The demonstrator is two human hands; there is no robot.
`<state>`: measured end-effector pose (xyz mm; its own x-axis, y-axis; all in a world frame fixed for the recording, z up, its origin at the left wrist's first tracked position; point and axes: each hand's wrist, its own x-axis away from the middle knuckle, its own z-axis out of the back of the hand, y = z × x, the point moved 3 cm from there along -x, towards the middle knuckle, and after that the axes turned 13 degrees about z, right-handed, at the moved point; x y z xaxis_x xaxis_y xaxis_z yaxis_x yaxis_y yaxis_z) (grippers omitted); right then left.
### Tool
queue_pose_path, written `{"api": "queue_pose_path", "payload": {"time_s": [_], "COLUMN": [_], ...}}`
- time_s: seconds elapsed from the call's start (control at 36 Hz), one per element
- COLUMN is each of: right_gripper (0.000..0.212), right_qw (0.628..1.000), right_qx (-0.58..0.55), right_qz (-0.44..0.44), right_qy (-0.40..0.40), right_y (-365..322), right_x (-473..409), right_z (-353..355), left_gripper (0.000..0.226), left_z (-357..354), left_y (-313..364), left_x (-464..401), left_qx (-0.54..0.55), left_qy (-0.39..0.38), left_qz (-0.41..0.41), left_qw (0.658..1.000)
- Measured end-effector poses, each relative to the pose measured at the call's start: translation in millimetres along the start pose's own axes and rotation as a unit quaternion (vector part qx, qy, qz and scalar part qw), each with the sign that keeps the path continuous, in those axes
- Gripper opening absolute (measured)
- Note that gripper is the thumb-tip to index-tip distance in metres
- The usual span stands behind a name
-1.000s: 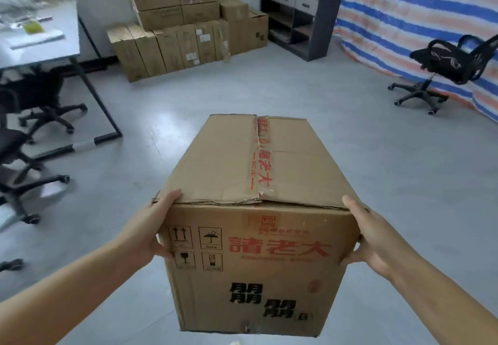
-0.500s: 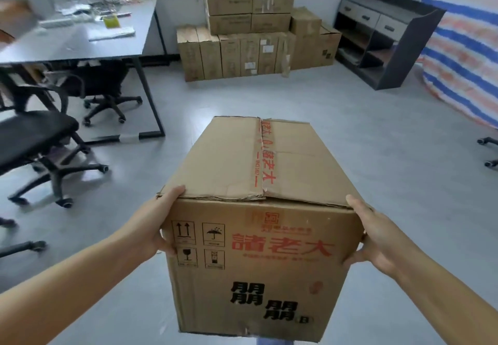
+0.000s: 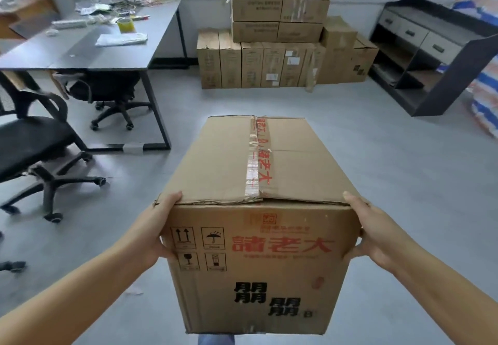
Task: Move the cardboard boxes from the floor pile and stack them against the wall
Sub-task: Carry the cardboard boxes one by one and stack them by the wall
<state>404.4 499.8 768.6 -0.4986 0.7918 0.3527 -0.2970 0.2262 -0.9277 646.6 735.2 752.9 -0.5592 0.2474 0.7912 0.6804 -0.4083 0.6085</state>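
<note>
Grey concrete floor (image 3: 363, 156) stretches ahead of me toward a white back wall (image 3: 204, 0), where a stack of cardboard boxes (image 3: 280, 37) stands: a row of tall narrow cartons at floor level, two columns of flatter cartons piled three high on top, and larger boxes just beside them on the right. I am carrying one cardboard box (image 3: 256, 210) off the floor at chest height, its long side pointing toward that stack and well apart from it. Red-printed tape (image 3: 258, 158) runs along the top seam, and the near face carries red characters, black characters and four handling symbols. My left hand (image 3: 153, 229) grips the near left edge, thumb on the top flap and fingers curled round the side; my right hand (image 3: 372, 231) holds the near right edge the same way. At left, a dark desk (image 3: 113, 48) is littered with papers and a roll of tape, with black office chairs (image 3: 35, 142) around it. At right stands a dark shelf unit (image 3: 431, 53) with grey drawers, beside a striped tarp (image 3: 485, 102).
</note>
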Motion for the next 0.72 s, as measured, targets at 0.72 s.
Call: {"api": "queue_pose_path", "payload": {"time_s": [0.72], "right_gripper": [0.029], "right_qw": [0.999], "right_qx": [0.014], "right_qz": [0.007], "right_qy": [-0.034], "right_y": [-155.6], "right_x": [-381.7], "right_z": [-189.1], "left_gripper": [0.026], "left_z": [-10.4], "left_y": [352.6], "left_x": [-267.6], "left_qx": [0.020], "left_qy": [0.010], "left_qz": [-0.017], "left_qw": [1.000]}}
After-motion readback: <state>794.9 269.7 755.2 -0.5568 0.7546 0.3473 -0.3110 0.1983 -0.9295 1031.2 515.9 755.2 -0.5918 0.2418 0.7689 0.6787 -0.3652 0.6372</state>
